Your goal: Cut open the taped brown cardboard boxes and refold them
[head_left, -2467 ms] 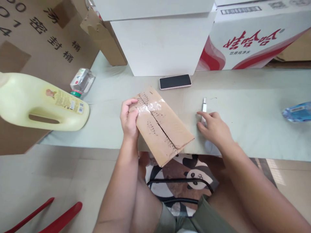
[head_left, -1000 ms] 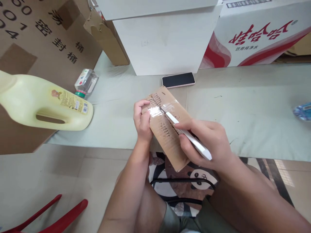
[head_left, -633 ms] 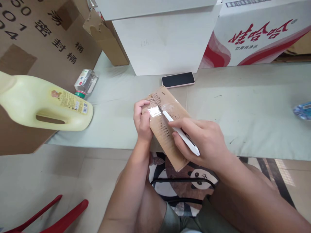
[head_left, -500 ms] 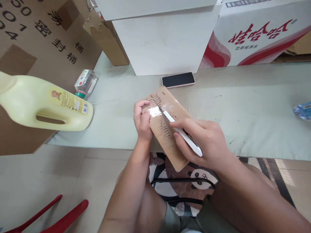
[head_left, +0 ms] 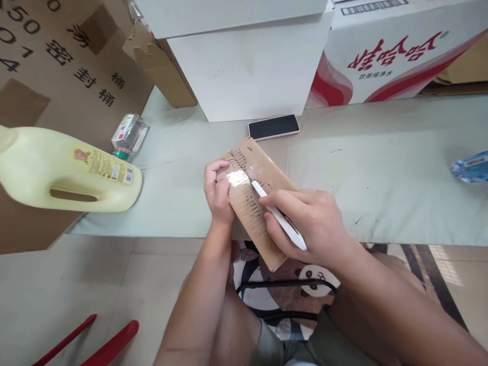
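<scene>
A brown cardboard box (head_left: 263, 234), with dark printed marks and a shiny strip of clear tape, lies tilted at the table's front edge. My left hand (head_left: 220, 193) is closed on its left side, fingers curled over the edge. In my right hand (head_left: 312, 221) is a white utility knife (head_left: 284, 221), slanting up and left. Its tip is at the middle of the box's top face, along a dark line in the tape. How far the blade goes in cannot be made out.
A phone (head_left: 273, 127) lies behind the box, before a white carton (head_left: 251, 71). At left are a yellow jug (head_left: 38, 168), a small clear bottle (head_left: 131, 133) and a large carton (head_left: 91, 61). A blue plastic pack (head_left: 473, 166) lies far right on the table (head_left: 400, 152).
My right hand has drawn the knife a little down and back along the box. The whole view has shifted slightly. My left hand keeps its hold on the box.
</scene>
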`<state>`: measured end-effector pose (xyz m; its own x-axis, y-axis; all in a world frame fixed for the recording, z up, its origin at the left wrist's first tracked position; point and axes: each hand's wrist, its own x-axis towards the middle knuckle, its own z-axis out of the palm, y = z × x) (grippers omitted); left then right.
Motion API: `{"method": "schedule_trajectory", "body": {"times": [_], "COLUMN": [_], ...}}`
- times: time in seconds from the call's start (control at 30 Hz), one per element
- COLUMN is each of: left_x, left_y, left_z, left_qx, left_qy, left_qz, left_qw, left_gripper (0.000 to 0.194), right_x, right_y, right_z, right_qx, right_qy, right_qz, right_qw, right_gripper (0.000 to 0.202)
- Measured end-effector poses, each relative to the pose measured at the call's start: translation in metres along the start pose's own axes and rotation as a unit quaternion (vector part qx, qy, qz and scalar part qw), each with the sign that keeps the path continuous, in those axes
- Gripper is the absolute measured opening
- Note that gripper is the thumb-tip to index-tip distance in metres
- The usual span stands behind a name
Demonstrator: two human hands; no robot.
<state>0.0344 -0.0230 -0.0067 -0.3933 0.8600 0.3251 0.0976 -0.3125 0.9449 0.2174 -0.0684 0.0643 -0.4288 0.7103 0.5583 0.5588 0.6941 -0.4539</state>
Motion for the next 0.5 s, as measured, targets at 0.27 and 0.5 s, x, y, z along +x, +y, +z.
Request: {"method": "schedule_trajectory", "body": {"times": [0.27, 0.5], "left_x": [0.0002, -0.0013], "left_y": [0.0012, -0.0057], "left_z": [0.0006, -0.002], "left_qx": [0.004, -0.037], "left_qy": [-0.006, -0.017], "left_qz": [0.004, -0.026], "left_qw": [1.0, 0.999], "left_gripper": [0.02, 0.041], "right_x": [-0.0044, -0.0072], "right_y": [0.0014, 0.0008], "right_z": [-0.0009, -0.0009], "right_qx": [0.045, 0.064], "right_qy": [0.051, 0.084], "right_qz": [0.004, 0.003], "right_qw": [0.998, 0.994], "right_gripper": [0.009, 0.01]}}
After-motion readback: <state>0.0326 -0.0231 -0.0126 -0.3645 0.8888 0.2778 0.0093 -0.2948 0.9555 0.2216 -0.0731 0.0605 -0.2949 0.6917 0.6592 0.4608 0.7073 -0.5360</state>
